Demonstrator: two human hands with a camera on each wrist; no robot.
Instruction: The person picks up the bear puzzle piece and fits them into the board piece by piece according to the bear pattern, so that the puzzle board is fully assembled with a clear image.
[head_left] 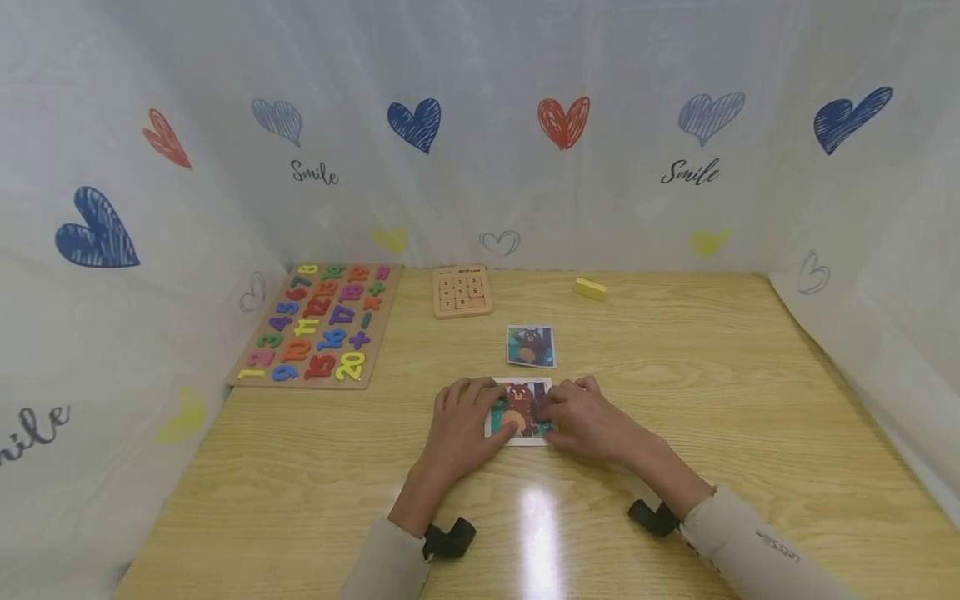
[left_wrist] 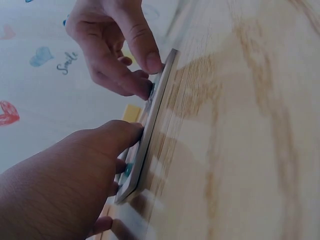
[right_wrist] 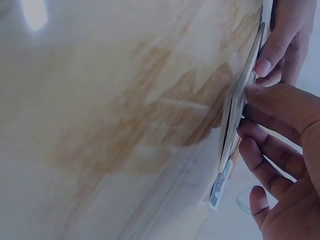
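A small bear jigsaw puzzle (head_left: 519,412) in a white frame lies flat on the wooden table. My left hand (head_left: 463,425) holds its left side, with the thumb and fingertips on the picture. At the right side, my right hand (head_left: 592,423) pinches a dark puzzle piece (left_wrist: 151,90) between thumb and finger, against the puzzle; the fingers hide most of that piece. A bear picture card (head_left: 531,346) lies just beyond the puzzle. Seen edge-on in the right wrist view, the puzzle board (right_wrist: 235,107) is thin, with both hands touching its face.
A number board (head_left: 315,325) with coloured figures lies at the back left. Beside it is a wooden sliding number puzzle (head_left: 462,292). A yellow block (head_left: 589,289) sits at the back. White curtains (head_left: 480,183) with hearts enclose the table (head_left: 712,375).
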